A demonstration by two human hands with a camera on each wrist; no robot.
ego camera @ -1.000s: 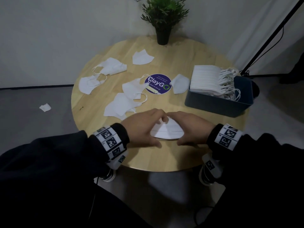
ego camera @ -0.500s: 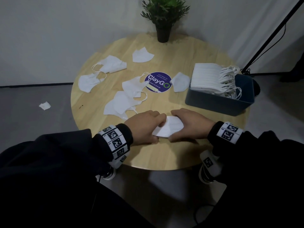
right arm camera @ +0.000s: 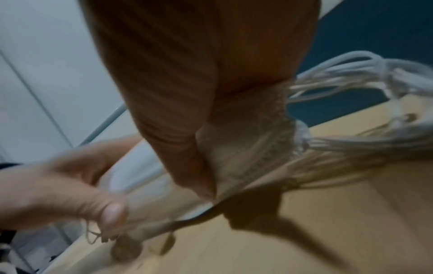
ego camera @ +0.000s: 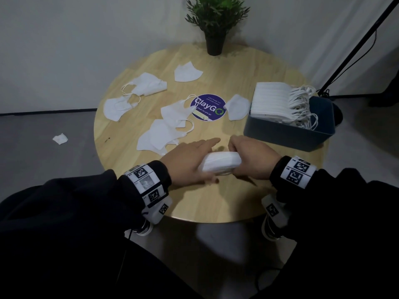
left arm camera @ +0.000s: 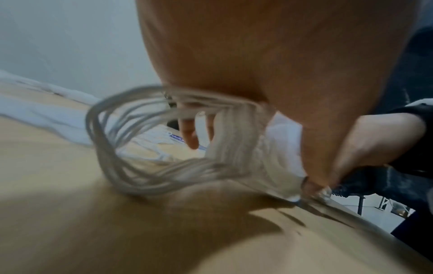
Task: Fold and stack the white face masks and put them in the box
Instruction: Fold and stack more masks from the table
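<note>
1. Masks, a small folded stack [ego camera: 220,164] of white ones, sit gripped between two hands just inside the tabletop's near edge, at its middle, turned up on edge so the layers can be squared.
2. Left hand [ego camera: 190,161] closes on the stack's left end, thumb below; its index finger points out straight across the top, likely to steady the layers.
3. Right hand [ego camera: 254,157] curls over the right end, fingers wrapped down the far side. It appears placed to carry the bundle rightward.
4. Ear loops [left arm camera: 131,140] hang bunched from the left end in the left wrist view, blurred; another bunch trails from the right end. I judge they could snag.
5. Box [ego camera: 287,134], dark blue, stands at the tabletop's right edge, near the right hand, so the transfer looks short. A tall stack of folded masks [ego camera: 272,100] already fills its left part, loops draped rightward.
6. Loose masks [ego camera: 164,137] lie flat across the tabletop's left and centre, unfolded and within reach; one [ego camera: 237,107] lies just left of the box.
7. Round purple sticker [ego camera: 208,107] marks the centre; a potted plant [ego camera: 216,22] stands at the far edge.
</note>
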